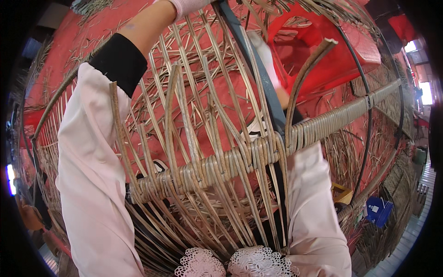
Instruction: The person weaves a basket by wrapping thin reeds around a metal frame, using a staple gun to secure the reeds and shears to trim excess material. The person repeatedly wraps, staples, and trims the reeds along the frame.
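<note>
My left hand (190, 4), in a pale pink glove, is at the top edge by the upper end of a dark blue-grey flat bar (258, 69); its fingers are mostly cut off. Beneath the weave reaches my right arm, and my right hand (262, 50), in a whitish glove, is blurred beside that bar; its fingers cannot be made out. Before me is a rattan frame with a thick rail (217, 167) wrapped in cane. Many long cane strips (184, 115) loop over the rail and fan up and down. One thick cane end (308, 74) curves upward.
A red plastic chair (323, 60) lies at the upper right, behind the frame. Loose cane scraps (344, 161) litter the red floor (108, 23). Black curved rods (362, 78) cross the right side. A blue box (379, 211) and a yellow object (341, 194) sit at lower right.
</note>
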Available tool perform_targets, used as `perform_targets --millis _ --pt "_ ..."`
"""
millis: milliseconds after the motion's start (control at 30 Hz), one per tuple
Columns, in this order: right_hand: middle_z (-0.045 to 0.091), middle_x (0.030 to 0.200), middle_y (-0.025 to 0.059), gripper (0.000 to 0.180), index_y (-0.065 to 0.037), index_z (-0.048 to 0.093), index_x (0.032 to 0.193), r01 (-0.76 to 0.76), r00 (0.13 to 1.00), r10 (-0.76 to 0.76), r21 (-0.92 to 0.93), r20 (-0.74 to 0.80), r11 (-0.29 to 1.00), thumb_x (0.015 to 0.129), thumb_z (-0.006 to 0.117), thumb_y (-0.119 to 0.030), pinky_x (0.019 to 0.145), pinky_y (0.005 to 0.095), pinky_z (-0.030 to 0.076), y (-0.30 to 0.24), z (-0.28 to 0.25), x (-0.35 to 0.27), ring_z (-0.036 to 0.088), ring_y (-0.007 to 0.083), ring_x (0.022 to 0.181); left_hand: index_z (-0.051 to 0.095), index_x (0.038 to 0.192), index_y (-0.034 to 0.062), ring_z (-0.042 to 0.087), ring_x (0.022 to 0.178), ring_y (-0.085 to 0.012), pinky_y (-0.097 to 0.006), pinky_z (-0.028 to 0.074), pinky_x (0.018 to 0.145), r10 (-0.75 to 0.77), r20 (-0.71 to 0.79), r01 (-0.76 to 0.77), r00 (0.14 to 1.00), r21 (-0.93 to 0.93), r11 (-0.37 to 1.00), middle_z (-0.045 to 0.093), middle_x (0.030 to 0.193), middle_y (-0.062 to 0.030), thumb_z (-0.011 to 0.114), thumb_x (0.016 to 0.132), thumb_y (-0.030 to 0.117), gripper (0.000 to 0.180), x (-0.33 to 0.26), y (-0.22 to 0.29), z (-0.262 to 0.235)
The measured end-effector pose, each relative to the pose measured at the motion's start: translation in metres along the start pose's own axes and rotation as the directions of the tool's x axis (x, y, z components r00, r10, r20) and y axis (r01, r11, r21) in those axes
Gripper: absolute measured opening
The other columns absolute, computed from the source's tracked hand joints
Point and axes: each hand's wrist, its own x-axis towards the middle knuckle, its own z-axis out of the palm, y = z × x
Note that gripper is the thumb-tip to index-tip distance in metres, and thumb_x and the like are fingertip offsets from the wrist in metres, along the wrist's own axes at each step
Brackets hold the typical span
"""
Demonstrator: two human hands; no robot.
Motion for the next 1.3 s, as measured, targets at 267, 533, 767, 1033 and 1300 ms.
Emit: perform_targets --millis 267,533,767,1033,1300 --pt "0.066 0.094 0.0004 0.019 -0.008 0.064 0.110 0.072 0.986 -0.062 0.061 -0.153 0.996 0.100 0.058 -0.023 0.074 0.0302 0.053 -0.024 -0.016 -0.033 0.062 0.0158 0.083 0.075 0.101 0.0049 0.069 0.082 -0.0214 -0.035 0.054 0.080 0.048 -0.050 -0.047 0.998 0.014 0.999 0.075 0.090 -0.0129 0.070 0.088 0.016 0.019 -0.002 -0.003 -0.002" --pt "0.066 0.093 -0.0002 0.021 -0.009 0.064 0.110 -0.037 0.990 0.098 0.495 -0.098 0.868 0.099 0.060 -0.027 0.074 0.0320 0.053 0.014 0.016 -0.003 0.062 0.0171 0.084 0.075 0.104 0.0024 0.069 0.083 -0.0195 -0.034 0.054 0.079 0.051 0.003 -0.050 0.999 -0.152 0.987 0.075 0.090 -0.0127 0.072 0.089 0.022 0.025 -0.001 -0.004 -0.001" --pt "0.050 0.072 -0.0009 0.018 -0.008 0.063 0.100 -0.230 0.973 0.209 0.389 0.096 0.892 0.103 0.051 -0.022 0.060 0.0282 0.047 -0.019 -0.012 0.029 0.054 0.0125 0.065 0.074 0.104 0.0021 0.068 0.089 -0.0186 -0.034 0.054 0.085 0.125 0.007 -0.124 0.992 -0.076 0.989 0.075 0.097 -0.0115 0.072 0.089 0.020 0.023 0.005 -0.013 0.000" --pt "0.067 0.085 0.0049 0.023 -0.002 0.068 0.102 0.016 0.998 -0.004 0.171 -0.068 0.985 0.102 0.054 -0.020 0.070 0.0295 0.052 -0.056 -0.005 0.050 0.064 0.0166 0.078 0.072 0.113 0.0004 0.068 0.088 -0.0144 -0.032 0.053 0.083 0.120 0.018 -0.107 0.993 -0.338 0.935 0.075 0.096 -0.0102 0.071 0.092 0.023 0.030 -0.006 -0.005 0.006" --pt "0.069 0.099 0.0111 0.026 -0.009 0.064 0.120 0.323 0.903 -0.418 -0.488 -0.098 0.811 0.097 0.060 -0.021 0.078 0.0330 0.054 0.009 -0.003 0.009 0.069 0.0269 0.091 0.074 0.100 0.0030 0.070 0.075 -0.0237 -0.036 0.053 0.074 0.112 -0.272 -0.115 0.956 0.006 0.993 0.072 0.084 -0.0187 0.065 0.094 0.028 0.027 -0.003 -0.002 0.014"
